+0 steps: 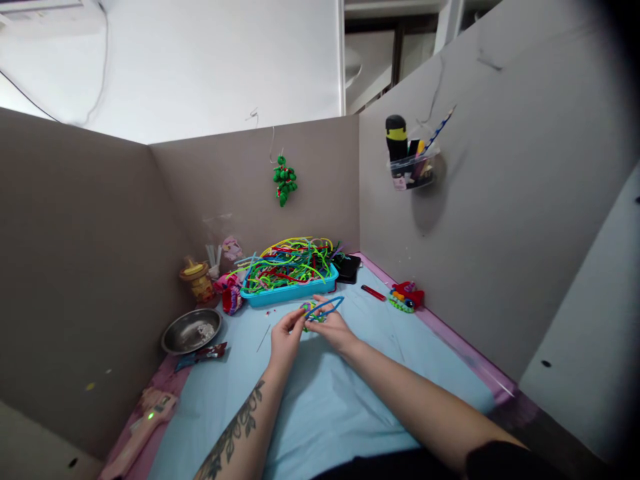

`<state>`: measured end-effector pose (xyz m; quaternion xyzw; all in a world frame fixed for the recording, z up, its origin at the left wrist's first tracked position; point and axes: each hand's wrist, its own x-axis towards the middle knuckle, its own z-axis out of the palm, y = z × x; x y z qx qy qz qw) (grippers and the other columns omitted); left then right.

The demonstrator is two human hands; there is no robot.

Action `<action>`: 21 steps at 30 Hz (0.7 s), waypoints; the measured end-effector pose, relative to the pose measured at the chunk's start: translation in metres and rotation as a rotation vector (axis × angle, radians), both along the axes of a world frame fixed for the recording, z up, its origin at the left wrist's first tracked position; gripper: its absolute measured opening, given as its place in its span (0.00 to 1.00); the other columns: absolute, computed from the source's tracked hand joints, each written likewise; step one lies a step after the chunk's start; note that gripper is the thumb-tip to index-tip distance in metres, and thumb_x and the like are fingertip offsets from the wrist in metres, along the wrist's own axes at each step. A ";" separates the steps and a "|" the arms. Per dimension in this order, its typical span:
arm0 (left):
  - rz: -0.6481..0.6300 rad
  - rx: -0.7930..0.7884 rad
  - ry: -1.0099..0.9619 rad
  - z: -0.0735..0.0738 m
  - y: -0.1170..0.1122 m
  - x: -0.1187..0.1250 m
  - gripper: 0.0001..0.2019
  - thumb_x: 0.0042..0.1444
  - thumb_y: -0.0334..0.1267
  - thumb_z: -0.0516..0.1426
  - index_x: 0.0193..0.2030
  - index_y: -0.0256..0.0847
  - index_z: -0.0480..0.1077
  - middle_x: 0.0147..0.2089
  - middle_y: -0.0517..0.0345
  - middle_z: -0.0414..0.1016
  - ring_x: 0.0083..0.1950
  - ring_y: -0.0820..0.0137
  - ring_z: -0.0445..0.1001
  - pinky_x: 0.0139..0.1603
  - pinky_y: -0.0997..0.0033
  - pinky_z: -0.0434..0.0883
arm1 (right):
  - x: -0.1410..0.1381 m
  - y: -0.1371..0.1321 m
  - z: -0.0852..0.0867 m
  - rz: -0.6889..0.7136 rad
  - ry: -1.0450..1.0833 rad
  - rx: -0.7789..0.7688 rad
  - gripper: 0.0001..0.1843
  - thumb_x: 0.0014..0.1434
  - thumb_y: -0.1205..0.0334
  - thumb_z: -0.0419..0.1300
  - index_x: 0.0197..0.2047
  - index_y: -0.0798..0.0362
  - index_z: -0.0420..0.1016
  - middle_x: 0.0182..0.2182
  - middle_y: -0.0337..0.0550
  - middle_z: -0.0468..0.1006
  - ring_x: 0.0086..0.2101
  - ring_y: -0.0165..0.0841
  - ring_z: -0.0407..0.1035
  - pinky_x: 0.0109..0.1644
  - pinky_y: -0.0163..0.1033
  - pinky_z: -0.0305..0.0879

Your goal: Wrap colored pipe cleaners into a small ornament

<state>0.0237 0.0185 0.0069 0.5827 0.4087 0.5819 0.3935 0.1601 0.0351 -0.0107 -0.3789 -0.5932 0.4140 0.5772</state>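
My left hand and my right hand meet over the middle of the blue-covered table. Between their fingertips is a small multicoloured pipe-cleaner piece, with purple, green and yellow showing. A blue pipe cleaner, bent into a long loop, sticks out of it to the right. My left thumb and fingers pinch the piece's left side, and my right fingers close around its other side. Much of it is hidden behind the fingers. Just beyond my hands stands a blue tray heaped with pipe cleaners in several colours.
Left are a metal bowl, a wrapper, a bottle and a pink glue gun with a green light. Right lie a red cutter and a colourful pipe-cleaner figure. Grey partitions enclose the table.
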 end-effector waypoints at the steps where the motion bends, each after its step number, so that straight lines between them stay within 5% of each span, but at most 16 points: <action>1: -0.003 -0.005 -0.010 0.000 0.000 0.000 0.15 0.47 0.41 0.60 0.41 0.39 0.75 0.44 0.49 0.77 0.46 0.62 0.74 0.48 0.63 0.68 | 0.001 -0.001 0.003 -0.008 -0.001 0.010 0.15 0.41 0.53 0.67 0.29 0.50 0.69 0.44 0.43 0.71 0.53 0.43 0.59 0.57 0.49 0.52; 7: 0.002 -0.018 -0.041 0.003 0.000 -0.001 0.17 0.47 0.43 0.60 0.42 0.37 0.72 0.39 0.50 0.77 0.40 0.65 0.74 0.41 0.68 0.69 | 0.008 -0.008 0.019 0.047 0.005 0.032 0.11 0.46 0.52 0.63 0.26 0.50 0.71 0.50 0.44 0.67 0.58 0.43 0.52 0.59 0.51 0.45; 12: 0.054 0.027 -0.099 0.002 0.001 -0.002 0.10 0.48 0.43 0.59 0.34 0.40 0.66 0.24 0.63 0.70 0.28 0.74 0.70 0.31 0.76 0.66 | 0.014 -0.008 0.022 0.072 0.035 -0.030 0.17 0.50 0.45 0.59 0.30 0.51 0.76 0.53 0.47 0.67 0.56 0.44 0.55 0.59 0.49 0.49; 15: 0.043 0.079 -0.003 0.001 0.002 -0.005 0.08 0.47 0.41 0.59 0.27 0.40 0.66 0.26 0.61 0.70 0.29 0.73 0.69 0.33 0.74 0.66 | 0.015 -0.007 0.019 0.096 0.018 -0.019 0.18 0.49 0.44 0.60 0.33 0.50 0.77 0.54 0.46 0.66 0.57 0.44 0.54 0.59 0.49 0.48; 21: 0.017 0.037 0.026 0.004 0.000 -0.004 0.11 0.43 0.41 0.62 0.33 0.38 0.74 0.36 0.51 0.77 0.39 0.64 0.74 0.42 0.66 0.69 | 0.012 0.003 0.005 0.009 0.036 -0.019 0.19 0.49 0.45 0.60 0.38 0.50 0.76 0.56 0.46 0.63 0.55 0.41 0.58 0.59 0.48 0.51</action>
